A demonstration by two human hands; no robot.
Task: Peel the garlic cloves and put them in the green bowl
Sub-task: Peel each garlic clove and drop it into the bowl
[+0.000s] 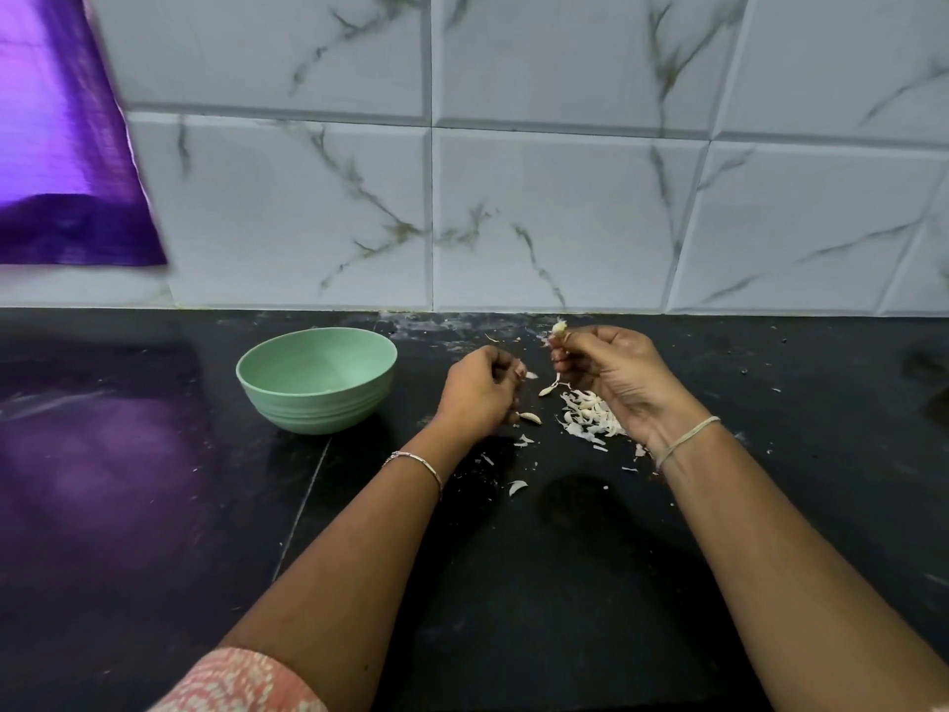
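My right hand [611, 377] pinches a small garlic piece [558, 328] at its fingertips, held up above the black counter. My left hand [480, 395] hovers just left of it with fingers curled; whether it holds anything I cannot tell. A loose clove [530, 417] lies by the left hand and another [547, 389] lies between the hands. A heap of white peels [588, 413] sits under the right hand. The green bowl [317, 380] stands to the left of both hands, its inside looking bare.
Scattered peel scraps [517, 487] lie on the black counter [513, 583] near my forearms. A marbled white tile wall [565, 197] rises right behind the work spot. A purple sheet [67, 172] hangs at the upper left.
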